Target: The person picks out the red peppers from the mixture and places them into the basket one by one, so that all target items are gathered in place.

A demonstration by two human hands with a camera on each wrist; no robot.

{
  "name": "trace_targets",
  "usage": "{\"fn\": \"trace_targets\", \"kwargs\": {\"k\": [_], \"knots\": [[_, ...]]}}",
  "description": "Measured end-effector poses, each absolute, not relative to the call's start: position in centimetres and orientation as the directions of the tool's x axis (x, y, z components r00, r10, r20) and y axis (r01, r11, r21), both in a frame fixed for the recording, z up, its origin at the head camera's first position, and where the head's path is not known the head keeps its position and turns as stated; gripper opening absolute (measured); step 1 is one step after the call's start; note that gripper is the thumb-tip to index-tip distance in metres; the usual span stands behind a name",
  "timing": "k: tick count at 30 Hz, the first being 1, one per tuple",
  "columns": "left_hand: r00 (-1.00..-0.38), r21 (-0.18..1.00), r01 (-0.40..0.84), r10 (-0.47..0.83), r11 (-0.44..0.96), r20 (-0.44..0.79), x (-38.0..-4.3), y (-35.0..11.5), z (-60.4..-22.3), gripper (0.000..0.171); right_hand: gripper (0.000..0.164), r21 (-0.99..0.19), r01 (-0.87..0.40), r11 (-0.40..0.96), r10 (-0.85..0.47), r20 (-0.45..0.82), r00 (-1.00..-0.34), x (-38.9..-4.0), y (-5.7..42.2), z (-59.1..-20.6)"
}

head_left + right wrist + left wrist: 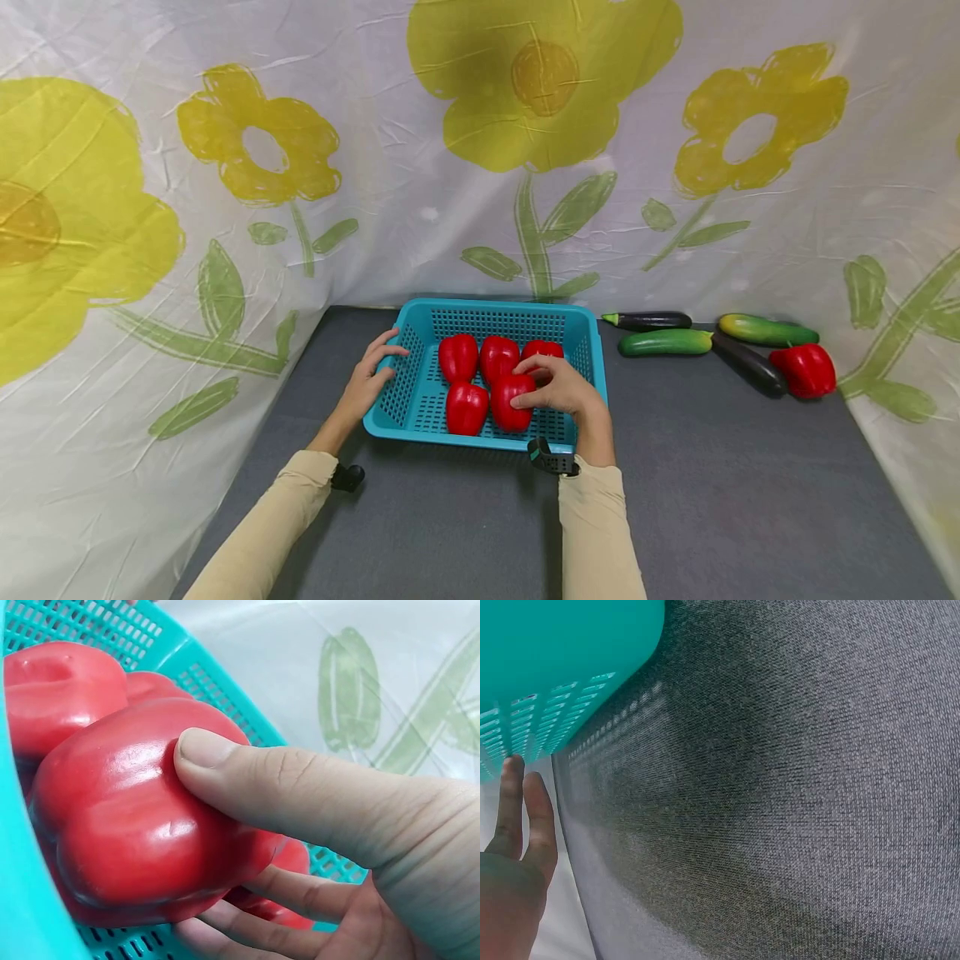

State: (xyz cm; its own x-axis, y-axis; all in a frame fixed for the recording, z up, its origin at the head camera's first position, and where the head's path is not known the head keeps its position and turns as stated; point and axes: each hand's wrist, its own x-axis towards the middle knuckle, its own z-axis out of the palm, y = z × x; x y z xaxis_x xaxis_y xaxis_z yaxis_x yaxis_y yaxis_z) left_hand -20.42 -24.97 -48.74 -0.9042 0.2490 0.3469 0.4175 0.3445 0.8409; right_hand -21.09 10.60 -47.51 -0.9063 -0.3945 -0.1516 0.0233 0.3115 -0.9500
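In the head view a blue-green plastic basket (450,435) holds several red bell peppers. My right hand (561,387) grips the front right bell pepper (510,408) inside it. In the right wrist view the thumb lies on top of that bell pepper (142,817), with the fingers curled beneath its side. Another bell pepper (467,410) sits just left of the held one, and three more stand in a row behind. At the basket's left wall, my left hand (367,382) rests with its fingers extended over the rim. The left wrist view shows two fingers (510,795) against the slotted side.
To the basket's right lie a green-yellow zucchini (666,342), another zucchini (768,330), an eggplant (651,322), a second eggplant (750,365) and a red bell pepper (804,371). A flower-print curtain (375,250) hangs behind the dark grey tabletop (720,500).
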Motion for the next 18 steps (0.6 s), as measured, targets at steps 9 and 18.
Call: {"fn": "trace_targets", "kwargs": {"k": [9, 18], "knots": [[-0.902, 0.841, 0.422, 0.248, 0.339, 0.352, -20.51, -25.0, -48.88, 0.032, 0.049, -0.95, 0.047, 0.308, -0.388, -0.171, -0.906, -20.94, 10.35, -47.42], [-0.899, 0.837, 0.427, 0.253, 0.341, 0.356, -20.48, -25.03, -48.85, 0.03, 0.051, -0.949, 0.087, 0.303, -0.365, -0.2, -0.909, -20.74, 10.08, -47.61]]}}
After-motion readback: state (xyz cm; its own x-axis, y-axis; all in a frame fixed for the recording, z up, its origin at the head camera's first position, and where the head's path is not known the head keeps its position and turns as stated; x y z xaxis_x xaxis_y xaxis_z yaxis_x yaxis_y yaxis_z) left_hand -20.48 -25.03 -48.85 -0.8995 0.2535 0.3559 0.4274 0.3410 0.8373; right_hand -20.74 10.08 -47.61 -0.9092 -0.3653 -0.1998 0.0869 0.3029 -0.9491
